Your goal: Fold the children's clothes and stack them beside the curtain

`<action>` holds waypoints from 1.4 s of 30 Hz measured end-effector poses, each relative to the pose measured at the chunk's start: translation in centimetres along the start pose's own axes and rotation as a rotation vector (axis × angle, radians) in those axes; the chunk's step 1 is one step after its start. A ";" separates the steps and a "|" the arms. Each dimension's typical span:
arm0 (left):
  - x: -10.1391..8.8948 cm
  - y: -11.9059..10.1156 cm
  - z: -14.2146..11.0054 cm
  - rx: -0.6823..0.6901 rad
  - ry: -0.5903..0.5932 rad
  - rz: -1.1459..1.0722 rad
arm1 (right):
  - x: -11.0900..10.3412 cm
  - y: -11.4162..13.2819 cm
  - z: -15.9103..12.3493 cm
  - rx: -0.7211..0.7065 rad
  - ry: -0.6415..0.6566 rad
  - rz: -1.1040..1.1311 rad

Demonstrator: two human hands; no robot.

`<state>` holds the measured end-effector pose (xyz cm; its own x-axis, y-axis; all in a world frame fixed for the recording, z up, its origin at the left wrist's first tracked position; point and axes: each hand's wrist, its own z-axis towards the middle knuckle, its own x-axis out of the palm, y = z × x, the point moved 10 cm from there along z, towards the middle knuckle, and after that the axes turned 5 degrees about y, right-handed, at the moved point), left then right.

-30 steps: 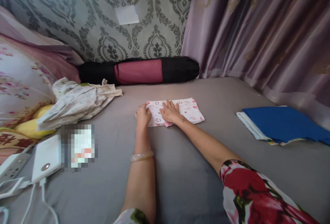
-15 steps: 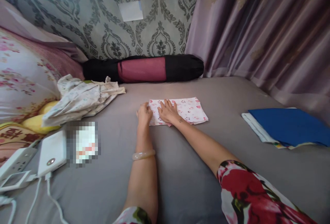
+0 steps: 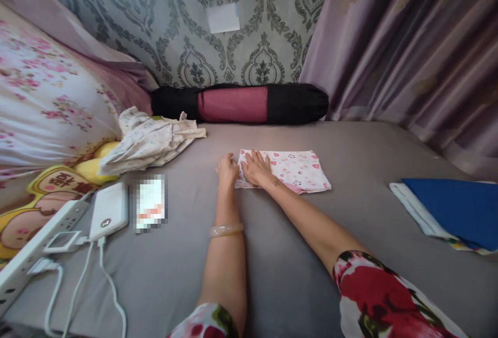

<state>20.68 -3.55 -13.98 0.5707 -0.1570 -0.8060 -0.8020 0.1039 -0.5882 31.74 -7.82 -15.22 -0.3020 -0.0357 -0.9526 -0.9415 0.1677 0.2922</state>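
Observation:
A folded white cloth [image 3: 301, 167] with pink and red prints lies flat on the grey bed sheet in front of me. My right hand [image 3: 257, 169] rests palm down on its left part, fingers stretched out and spread. At the cloth's left edge is my left hand [image 3: 227, 170], its fingers curled in and closed on that edge; the fingertips are partly hidden. A bit of pink fabric shows along the cloth's near edge.
Left stand a crumpled light garment [image 3: 155, 143], yellow plush toy [image 3: 29, 218], power bank [image 3: 110, 211], power strip [image 3: 42, 239] and cables. A blue folded cloth [image 3: 455, 211] lies right. Along the wall stretches a black and pink rolled bag [image 3: 233, 104], beside a purple curtain [image 3: 373, 47].
The view has turned left, so everything sits further right in it. My right hand has slid toward the cloth's left edge, nearer my left hand.

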 end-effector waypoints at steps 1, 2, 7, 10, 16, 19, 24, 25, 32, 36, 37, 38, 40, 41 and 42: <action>-0.1 0.2 0.0 -0.006 -0.003 -0.009 | 0.1 0.2 0.0 -0.006 -0.009 -0.007; -0.1 0.3 0.1 -0.012 -0.009 -0.019 | 0.1 0.3 0.0 -0.012 -0.020 -0.016; -0.2 0.8 0.3 -0.025 -0.032 -0.052 | 0.3 0.3 0.0 -0.012 -0.050 -0.050; -0.2 0.9 0.3 -0.024 -0.036 -0.063 | 0.3 0.4 0.0 -0.009 -0.053 -0.060; -0.5 1.0 0.2 -0.044 -0.043 -0.101 | 0.0 0.9 0.4 -0.008 -0.003 -0.065; -0.6 1.1 0.3 -0.059 -0.046 -0.126 | -0.5 2.2 0.8 -0.072 -0.015 -0.078; -0.7 1.3 0.3 -0.087 -0.039 -0.175 | 0.2 3.7 1.4 -0.151 -0.004 -0.106; -0.7 1.4 0.4 -0.086 -0.040 -0.181 | 0.4 3.7 1.5 -0.155 -0.006 -0.108; -0.4 1.2 0.6 -0.080 -0.034 -0.179 | 0.5 3.7 1.3 -0.173 -0.019 -0.090; -0.1 0.8 0.6 -0.058 -0.025 -0.176 | 0.4 3.4 1.4 -0.186 0.018 -0.006; -0.1 0.5 0.6 -0.047 -0.024 -0.170 | 0.3 3.1 1.4 -0.186 0.021 0.026; 0.0 0.2 0.6 -0.035 -0.024 -0.163 | 0.1 2.7 1.3 -0.181 0.017 0.055; 0.1 -0.4 0.5 -0.002 -0.029 -0.141 | -0.6 1.3 0.9 -0.154 -0.008 0.085; 0.3 -0.8 0.4 0.017 -0.033 -0.125 | -1.0 0.4 0.6 -0.136 -0.030 0.081; 0.4 -1.2 0.4 0.038 -0.035 -0.104 | -1.4 -0.6 0.2 -0.115 -0.050 0.068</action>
<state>21.95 -3.38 -13.64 0.6572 -0.1341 -0.7417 -0.7311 0.1260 -0.6705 32.72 -7.67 -14.08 -0.3605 0.0211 -0.9325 -0.9310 0.0536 0.3611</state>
